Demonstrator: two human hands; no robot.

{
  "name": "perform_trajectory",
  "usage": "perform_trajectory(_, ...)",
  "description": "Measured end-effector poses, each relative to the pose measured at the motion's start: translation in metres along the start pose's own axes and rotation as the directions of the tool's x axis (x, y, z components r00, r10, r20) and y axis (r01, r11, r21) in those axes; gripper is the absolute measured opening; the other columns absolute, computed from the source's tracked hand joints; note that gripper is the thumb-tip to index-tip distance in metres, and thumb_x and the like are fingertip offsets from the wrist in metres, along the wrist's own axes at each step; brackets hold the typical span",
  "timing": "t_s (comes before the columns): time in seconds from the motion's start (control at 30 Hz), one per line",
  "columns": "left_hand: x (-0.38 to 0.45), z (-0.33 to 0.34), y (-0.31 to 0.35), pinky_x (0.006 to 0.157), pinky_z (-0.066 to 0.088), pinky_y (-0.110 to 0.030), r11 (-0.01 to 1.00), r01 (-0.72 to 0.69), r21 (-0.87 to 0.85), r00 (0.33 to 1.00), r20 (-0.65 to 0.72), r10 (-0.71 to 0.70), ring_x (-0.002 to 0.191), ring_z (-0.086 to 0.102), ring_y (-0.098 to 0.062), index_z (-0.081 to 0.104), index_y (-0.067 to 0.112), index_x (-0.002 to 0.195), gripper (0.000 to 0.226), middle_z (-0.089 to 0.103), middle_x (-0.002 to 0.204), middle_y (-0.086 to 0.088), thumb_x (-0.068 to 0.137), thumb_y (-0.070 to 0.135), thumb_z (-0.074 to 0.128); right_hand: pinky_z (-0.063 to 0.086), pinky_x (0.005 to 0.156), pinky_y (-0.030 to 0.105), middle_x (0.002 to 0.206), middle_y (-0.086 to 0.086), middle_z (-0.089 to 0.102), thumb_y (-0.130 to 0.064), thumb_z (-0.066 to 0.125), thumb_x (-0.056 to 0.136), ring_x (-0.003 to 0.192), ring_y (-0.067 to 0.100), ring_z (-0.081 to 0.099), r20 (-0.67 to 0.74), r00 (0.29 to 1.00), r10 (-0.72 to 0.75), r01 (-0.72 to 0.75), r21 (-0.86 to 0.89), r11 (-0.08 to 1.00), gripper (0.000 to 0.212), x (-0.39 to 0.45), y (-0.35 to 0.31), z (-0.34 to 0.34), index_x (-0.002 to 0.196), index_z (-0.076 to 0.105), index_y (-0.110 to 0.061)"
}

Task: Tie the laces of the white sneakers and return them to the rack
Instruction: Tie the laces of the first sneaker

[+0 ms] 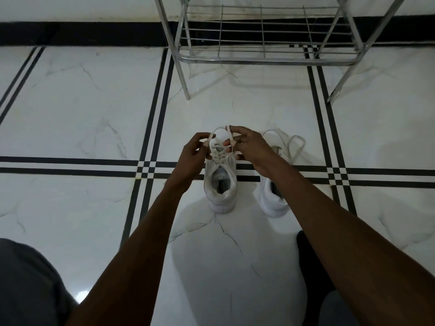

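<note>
Two white sneakers stand on the floor, heels toward me. The left sneaker (220, 189) lies between my hands. My left hand (194, 152) pinches one end of its lace (220, 131), and my right hand (247, 144) pinches the other end, with a loop arching between them above the tongue. The right sneaker (274, 201) is partly hidden under my right forearm; its loose laces (294, 143) spill onto the floor beyond it. The metal rack (263, 60) stands past the shoes, its low wire shelf bare.
The floor is white marble tile (82, 102) with black stripe lines. A black skirting band (82, 32) runs along the wall behind the rack. The rack's legs (186, 88) reach the floor just beyond the shoes. My knees show at the bottom corners.
</note>
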State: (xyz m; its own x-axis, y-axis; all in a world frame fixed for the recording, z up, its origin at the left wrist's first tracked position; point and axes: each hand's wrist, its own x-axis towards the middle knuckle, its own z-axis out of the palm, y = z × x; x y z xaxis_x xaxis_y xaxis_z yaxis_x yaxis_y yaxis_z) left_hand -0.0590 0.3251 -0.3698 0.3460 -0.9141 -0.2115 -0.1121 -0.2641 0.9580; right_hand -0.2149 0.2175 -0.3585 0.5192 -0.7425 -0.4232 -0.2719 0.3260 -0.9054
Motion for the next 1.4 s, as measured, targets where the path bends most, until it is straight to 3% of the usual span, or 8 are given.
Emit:
perform_trajectory(0.17,0.002,0.004,-0.001,0.074,0.054,-0.023,0.983,-0.091,0.158,0.996,0.012,0.090,0.084,0.064,-0.011,0.057,0.019,0.133,0.029,0.064,0.097,0.002,0.108,0.012,0.043,0.050,0.065,0.032,0.100,0.012,0.079,-0.005,0.068,0.089,0.086,0.021,0.074,-0.092,0.996,0.013,-0.014,-0.009,1.000,0.029,0.001,-0.002,0.007,0.112,0.052,-0.012)
perform_trajectory(0.43,0.004,0.010,0.002,0.065,0.056,-0.034,0.942,-0.159,0.296,0.986,0.006,0.165,0.071,0.063,-0.014,0.056,0.019,0.119,0.027,0.067,0.086,-0.003,0.101,0.002,0.046,0.056,0.061,0.023,0.083,0.012,0.076,-0.007,0.075,0.086,0.065,0.014,0.066,-0.062,0.998,0.005,-0.007,-0.018,1.000,0.014,0.008,0.004,0.013,0.098,0.078,-0.001)
perform_trajectory(0.67,0.007,0.007,0.002,0.066,0.057,-0.032,0.928,-0.173,0.331,0.981,-0.028,0.193,0.072,0.071,-0.024,0.043,0.009,0.115,0.035,0.077,0.093,-0.009,0.088,-0.006,0.060,0.059,0.077,0.024,0.094,0.017,0.074,-0.011,0.074,0.089,0.087,0.016,0.069,0.234,0.969,-0.079,0.085,-0.016,0.996,0.025,0.006,0.001,0.003,0.113,0.074,-0.004)
perform_trajectory(0.77,0.008,0.008,0.003,0.066,0.057,-0.022,0.953,-0.140,0.270,0.987,-0.037,0.156,0.075,0.072,-0.021,0.039,0.008,0.116,0.034,0.077,0.092,-0.008,0.094,0.001,0.063,0.055,0.068,0.023,0.095,0.017,0.077,-0.023,0.076,0.088,0.080,0.015,0.069,0.109,0.988,-0.110,0.115,-0.035,0.993,0.025,0.007,0.003,0.009,0.105,0.078,-0.005)
perform_trajectory(0.93,0.010,0.007,-0.002,0.071,0.060,-0.042,0.997,0.070,0.013,0.995,-0.068,-0.069,0.088,0.072,-0.024,0.038,0.012,0.119,0.032,0.077,0.098,-0.012,0.099,0.014,0.063,0.055,0.069,0.027,0.097,0.012,0.078,-0.029,0.071,0.093,0.080,0.015,0.069,0.117,0.993,-0.014,0.008,0.051,0.999,0.026,0.011,0.002,0.012,0.107,0.075,-0.008)
perform_trajectory(1.17,0.011,0.001,-0.008,0.054,0.050,-0.015,0.988,0.122,-0.095,0.989,-0.078,-0.129,0.077,0.066,-0.018,0.041,0.010,0.113,0.032,0.074,0.102,-0.023,0.095,0.001,0.065,0.061,0.065,0.028,0.092,0.003,0.077,-0.032,0.075,0.088,0.077,0.012,0.072,0.209,0.968,-0.136,0.215,-0.423,0.880,0.020,0.016,-0.004,0.000,0.097,0.078,-0.014)
perform_trajectory(1.3,0.014,0.002,-0.007,0.068,0.060,-0.024,0.996,0.068,-0.056,0.993,-0.092,-0.073,0.087,0.074,-0.030,0.042,0.009,0.110,0.035,0.077,0.101,-0.021,0.093,0.011,0.072,0.055,0.063,0.022,0.083,0.001,0.078,-0.012,0.080,0.079,0.054,-0.003,0.063,0.174,0.936,-0.306,0.344,-0.631,0.695,0.010,0.018,-0.011,-0.001,0.088,0.082,-0.015)
perform_trajectory(1.4,0.013,0.001,-0.007,0.078,0.060,-0.036,0.993,0.056,-0.100,0.995,-0.078,-0.064,0.087,0.074,-0.028,0.046,0.007,0.114,0.032,0.078,0.102,-0.020,0.095,0.013,0.071,0.056,0.066,0.028,0.082,-0.001,0.077,-0.011,0.078,0.075,0.061,0.003,0.060,0.097,0.899,-0.427,0.361,-0.716,0.598,0.009,0.015,-0.008,0.007,0.080,0.080,-0.018)
